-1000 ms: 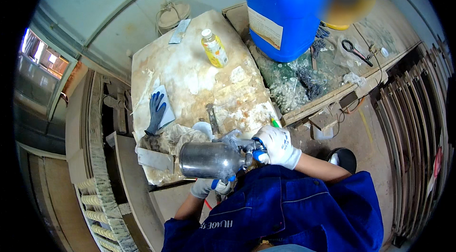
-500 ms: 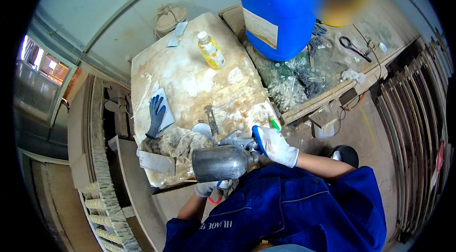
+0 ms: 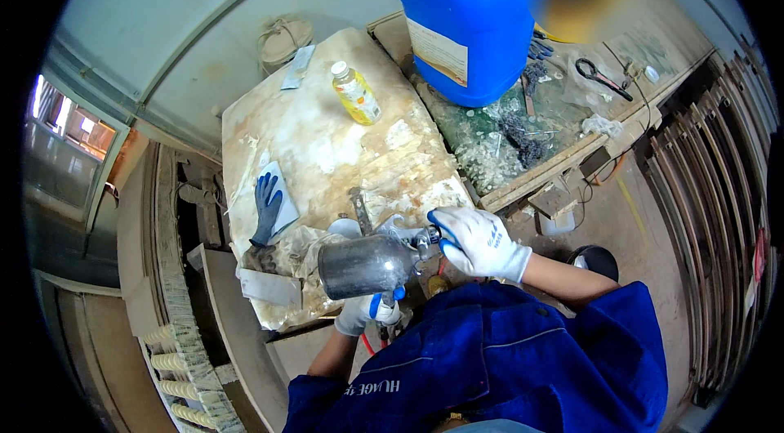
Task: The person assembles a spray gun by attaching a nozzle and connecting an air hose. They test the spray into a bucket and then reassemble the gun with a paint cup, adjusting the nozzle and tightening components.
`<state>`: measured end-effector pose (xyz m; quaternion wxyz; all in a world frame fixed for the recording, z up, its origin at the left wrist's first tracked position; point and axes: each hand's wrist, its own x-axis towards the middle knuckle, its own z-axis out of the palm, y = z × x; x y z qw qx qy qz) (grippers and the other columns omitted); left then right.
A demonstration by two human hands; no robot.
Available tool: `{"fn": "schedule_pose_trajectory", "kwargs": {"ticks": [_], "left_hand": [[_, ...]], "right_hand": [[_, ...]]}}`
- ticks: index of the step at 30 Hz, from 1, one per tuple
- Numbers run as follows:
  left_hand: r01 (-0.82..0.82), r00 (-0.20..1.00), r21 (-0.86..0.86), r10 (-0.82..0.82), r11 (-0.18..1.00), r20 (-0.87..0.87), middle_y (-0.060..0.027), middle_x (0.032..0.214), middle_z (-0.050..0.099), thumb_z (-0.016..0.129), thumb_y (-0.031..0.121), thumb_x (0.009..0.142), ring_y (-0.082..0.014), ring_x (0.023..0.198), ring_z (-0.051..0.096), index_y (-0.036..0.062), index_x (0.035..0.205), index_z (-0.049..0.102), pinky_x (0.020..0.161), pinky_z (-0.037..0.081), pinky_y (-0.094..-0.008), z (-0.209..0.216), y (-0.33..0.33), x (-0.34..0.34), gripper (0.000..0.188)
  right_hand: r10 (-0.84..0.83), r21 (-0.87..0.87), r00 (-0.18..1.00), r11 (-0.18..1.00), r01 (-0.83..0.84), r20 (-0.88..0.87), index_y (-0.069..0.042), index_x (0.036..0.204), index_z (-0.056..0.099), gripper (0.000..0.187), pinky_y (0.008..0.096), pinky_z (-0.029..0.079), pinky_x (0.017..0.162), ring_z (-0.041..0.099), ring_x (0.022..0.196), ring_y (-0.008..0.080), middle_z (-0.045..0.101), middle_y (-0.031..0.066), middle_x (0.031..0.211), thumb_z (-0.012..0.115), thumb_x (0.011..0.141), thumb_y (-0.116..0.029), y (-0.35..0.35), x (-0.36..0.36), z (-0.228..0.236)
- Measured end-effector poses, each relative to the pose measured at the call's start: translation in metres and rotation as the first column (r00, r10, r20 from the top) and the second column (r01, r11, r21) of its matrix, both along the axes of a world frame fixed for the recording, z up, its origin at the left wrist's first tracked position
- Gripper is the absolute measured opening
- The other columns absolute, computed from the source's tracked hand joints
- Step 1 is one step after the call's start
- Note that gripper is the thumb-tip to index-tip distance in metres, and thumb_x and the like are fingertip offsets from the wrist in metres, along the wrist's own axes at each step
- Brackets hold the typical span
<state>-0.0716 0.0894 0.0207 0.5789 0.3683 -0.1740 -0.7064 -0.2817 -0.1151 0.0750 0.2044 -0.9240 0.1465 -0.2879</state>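
Over the worktable's near edge is a spray gun (image 3: 404, 230) with a dull grey metal cup (image 3: 363, 266). My left hand (image 3: 365, 315), in a white and blue work glove, is wrapped round the gun's lower part just below the cup; the cup partly hides these fingers. On the right side of the gun, my gloved right hand (image 3: 482, 242) pinches a small metal fitting at its end between thumb and fingers. A red hose (image 3: 367, 343) hangs beneath my left hand.
On the stained worktable (image 3: 318, 139) are a yellow bottle (image 3: 357, 94), a grey-blue glove (image 3: 266, 208) and crumpled plastic (image 3: 294, 252). A big blue jerrycan (image 3: 469, 24) stands on the adjoining bench beside scissors (image 3: 604, 79). Metal racks (image 3: 702, 212) stand at the right.
The spray gun and its cup have shifted slightly left and up, showing more of my left hand. My right hand has turned on the fitting; the green object beside it is out of sight.
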Motion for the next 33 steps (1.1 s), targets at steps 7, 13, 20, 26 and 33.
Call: {"fn": "schedule_pose_trajectory", "kwargs": {"ticks": [7,13,20,26,33], "left_hand": [[0.149,0.603,-0.204,0.075,0.968,0.794,-0.0128,0.118,0.061,0.043,0.029,0.101,-0.0218,0.102,0.06,0.0049,0.131,0.048,0.088,0.05,-0.0327,0.01,-0.009,-0.013,0.039],[0.066,0.987,-0.008,-0.064,0.998,0.146,-0.0122,0.117,0.061,0.044,0.029,0.101,-0.0208,0.101,0.06,0.0048,0.131,0.049,0.087,0.05,-0.0319,-0.002,0.003,-0.008,0.039],[0.115,0.946,0.087,-0.083,0.99,-0.313,-0.0114,0.115,0.061,0.045,0.029,0.1,-0.0197,0.099,0.059,0.0047,0.13,0.049,0.085,0.05,-0.031,-0.012,-0.014,-0.007,0.038],[0.032,0.929,0.119,0.015,0.992,-0.371,-0.0108,0.113,0.061,0.046,0.029,0.1,-0.0187,0.097,0.059,0.0046,0.13,0.05,0.084,0.05,-0.0303,-0.017,-0.009,-0.004,0.038],[0.051,0.884,0.164,0.031,0.985,-0.466,-0.01,0.111,0.061,0.048,0.029,0.1,-0.0175,0.095,0.058,0.0044,0.129,0.05,0.083,0.05,-0.0294,-0.016,-0.017,-0.009,0.038]], "right_hand": [[-0.183,-0.3,0.921,0.951,0.076,-0.345,-0.011,0.095,0.055,0.031,0.038,0.049,0.063,0.062,0.079,0.0223,0.056,0.006,0.083,0.067,0.075,-0.03,0.013,0.016,0.003],[0.388,0.38,0.618,0.912,-0.153,-0.684,0.0,0.098,0.06,0.028,0.0441,0.052,0.06,0.066,0.069,0.0358,0.068,0.0159,0.084,0.063,0.077,-0.019,-0.015,0.024,0.018],[0.717,0.746,0.637,0.582,-0.323,-0.283,-0.001,0.103,0.06,0.039,0.0348,0.05,0.057,0.064,0.068,0.0188,0.068,0.0079,0.085,0.073,0.079,-0.029,-0.03,0.004,-0.07],[0.027,-0.11,0.864,0.989,-0.095,-0.503,-0.004,0.088,0.055,0.027,0.0434,0.05,0.055,0.067,0.066,0.0298,0.062,0.0141,0.068,0.062,0.08,-0.028,0.001,0.016,0.006],[0.3,0.21,0.63,0.954,-0.215,-0.716,-0.007,0.082,0.068,0.027,0.0441,0.053,0.068,0.068,0.073,0.0348,0.067,0.0187,0.075,0.059,0.08,-0.033,-0.029,0.025,0.015]]}}
